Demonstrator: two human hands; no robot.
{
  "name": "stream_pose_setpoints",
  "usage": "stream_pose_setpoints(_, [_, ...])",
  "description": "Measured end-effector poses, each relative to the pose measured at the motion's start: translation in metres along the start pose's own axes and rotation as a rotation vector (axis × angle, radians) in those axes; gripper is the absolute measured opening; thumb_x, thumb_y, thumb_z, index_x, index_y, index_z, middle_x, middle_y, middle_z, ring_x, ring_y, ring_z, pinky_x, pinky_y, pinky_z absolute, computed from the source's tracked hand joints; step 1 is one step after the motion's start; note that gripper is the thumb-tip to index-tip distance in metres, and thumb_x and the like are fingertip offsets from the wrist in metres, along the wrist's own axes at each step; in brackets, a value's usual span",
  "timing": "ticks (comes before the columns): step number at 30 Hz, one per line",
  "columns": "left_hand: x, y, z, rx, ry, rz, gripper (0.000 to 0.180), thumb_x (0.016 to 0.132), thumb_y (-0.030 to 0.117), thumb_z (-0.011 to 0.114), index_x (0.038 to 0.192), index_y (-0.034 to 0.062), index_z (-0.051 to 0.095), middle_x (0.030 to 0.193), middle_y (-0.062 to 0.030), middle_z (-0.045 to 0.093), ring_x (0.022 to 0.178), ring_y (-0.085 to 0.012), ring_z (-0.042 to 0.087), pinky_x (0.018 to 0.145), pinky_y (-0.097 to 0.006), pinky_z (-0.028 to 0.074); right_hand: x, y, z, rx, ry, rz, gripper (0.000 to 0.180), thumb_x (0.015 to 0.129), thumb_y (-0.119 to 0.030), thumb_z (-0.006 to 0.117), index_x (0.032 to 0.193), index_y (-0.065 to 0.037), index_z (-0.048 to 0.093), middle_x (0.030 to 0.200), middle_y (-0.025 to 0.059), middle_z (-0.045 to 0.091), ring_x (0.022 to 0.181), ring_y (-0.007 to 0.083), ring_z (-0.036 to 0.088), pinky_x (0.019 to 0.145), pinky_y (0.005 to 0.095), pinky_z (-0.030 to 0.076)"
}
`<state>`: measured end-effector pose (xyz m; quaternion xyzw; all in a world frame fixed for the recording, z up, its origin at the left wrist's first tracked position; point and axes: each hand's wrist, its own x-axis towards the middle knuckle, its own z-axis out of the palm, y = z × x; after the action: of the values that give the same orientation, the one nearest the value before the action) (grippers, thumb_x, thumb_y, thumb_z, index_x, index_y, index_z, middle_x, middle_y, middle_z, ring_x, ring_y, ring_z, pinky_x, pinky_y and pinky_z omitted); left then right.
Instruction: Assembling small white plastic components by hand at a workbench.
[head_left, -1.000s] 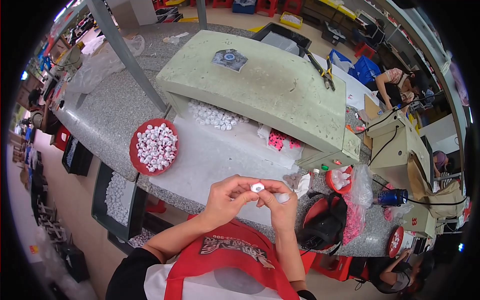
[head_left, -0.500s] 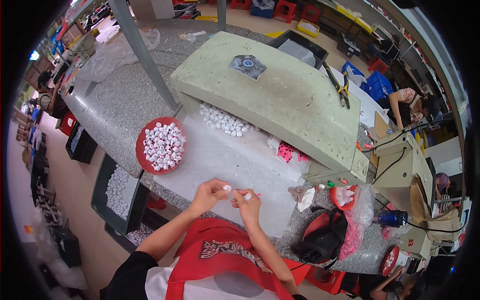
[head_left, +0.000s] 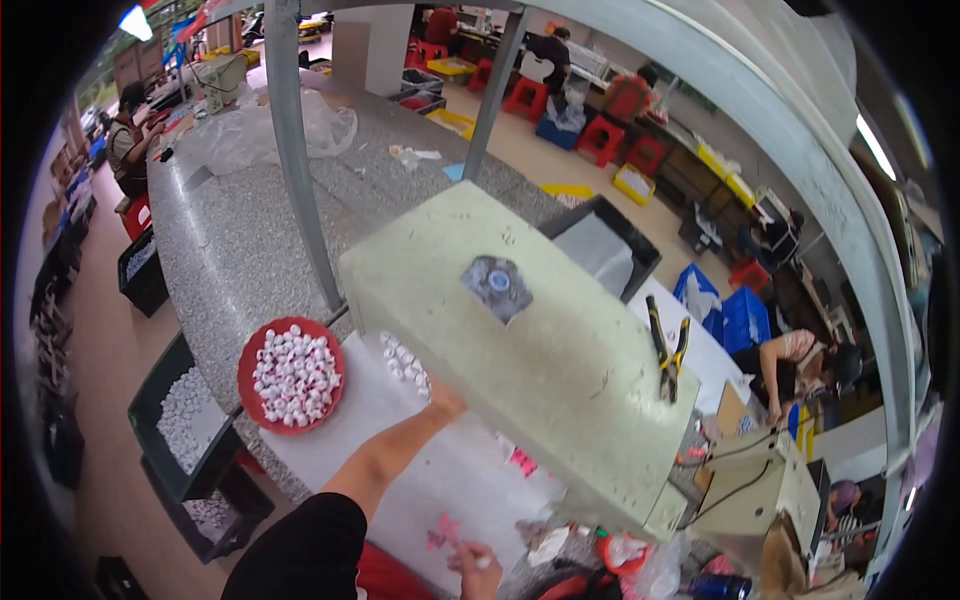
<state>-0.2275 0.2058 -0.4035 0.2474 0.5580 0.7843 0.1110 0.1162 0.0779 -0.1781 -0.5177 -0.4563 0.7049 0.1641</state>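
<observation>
My left forearm reaches across the white sheet (head_left: 400,490), and my left hand (head_left: 449,397) goes in under the front edge of a pale green metal housing (head_left: 520,340). Its fingers are hidden there, beside small white rounded pieces (head_left: 403,364) lying on the sheet. Low in the picture, my right hand (head_left: 478,574) is closed with a small white piece (head_left: 484,562) between its fingers. Just beyond its fingertips, several small pink pieces (head_left: 443,530) lie on the sheet. A red bowl (head_left: 245,385) full of white pieces with dark red marks stands left of my left arm.
Yellow-handled pliers (head_left: 668,350) lie on the housing. Dark bins (head_left: 165,420) of white pieces stand below the left table edge. Metal posts (head_left: 297,150) rise from the stone counter. A small red tub (head_left: 622,552) and a dark can (head_left: 720,586) are at lower right. Other people sit further off.
My hands were together over the sheet; they have parted. The left has reached forward under the housing, while the right stays low with the white piece. The view has tilted up.
</observation>
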Motion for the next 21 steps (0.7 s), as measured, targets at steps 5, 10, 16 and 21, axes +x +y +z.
stream_pose_setpoints(5, [0.025, 0.021, 0.034, 0.235, -0.119, 0.065, 0.04, 0.066, 0.022, 0.065, 0.104, 0.0142, 0.057, 0.118, -0.0117, 0.043, 0.112, -0.0355, 0.038, 0.089, -0.052, 0.035, -0.001, 0.005, -0.05, -0.084, 0.117, 0.06, 0.024, 0.082, -0.014, 0.057, 0.099, 0.003, 0.054, 0.087, 0.0142, 0.061, 0.066, 0.0173, 0.059, 0.057, 0.0272, 0.051])
stream_pose_setpoints(10, [0.042, 0.06, 0.022, 0.501, -0.229, 0.11, 0.038, 0.065, 0.019, 0.065, 0.102, 0.0143, 0.058, 0.115, -0.0104, 0.044, 0.109, -0.0347, 0.04, 0.088, -0.05, 0.036, 0.017, -0.01, -0.042, -0.012, 0.135, 0.015, 0.019, 0.083, -0.012, 0.055, 0.094, 0.002, 0.055, 0.084, 0.0133, 0.061, 0.066, 0.0172, 0.058, 0.058, 0.0268, 0.05])
stream_pose_setpoints(16, [0.046, 0.096, 0.031, 0.773, -0.385, 0.153, 0.037, 0.063, 0.015, 0.065, 0.1, 0.0144, 0.058, 0.111, -0.0088, 0.046, 0.107, -0.0337, 0.041, 0.087, -0.048, 0.037, 0.021, -0.019, -0.035, -0.082, 0.041, -0.013, 0.023, 0.081, -0.018, 0.057, 0.093, 0.002, 0.057, 0.083, 0.0144, 0.061, 0.069, 0.0207, 0.059, 0.063, 0.0316, 0.05])
stream_pose_setpoints(21, [0.001, 0.11, 0.028, 0.959, -0.663, 0.057, 0.036, 0.063, 0.012, 0.064, 0.098, 0.0146, 0.059, 0.108, -0.0074, 0.048, 0.105, -0.0329, 0.043, 0.087, -0.046, 0.038, 0.011, -0.017, -0.033, 0.014, 0.164, -0.075, 0.015, 0.079, -0.007, 0.059, 0.088, 0.004, 0.056, 0.078, 0.0134, 0.061, 0.059, 0.0159, 0.058, 0.053, 0.0264, 0.05])
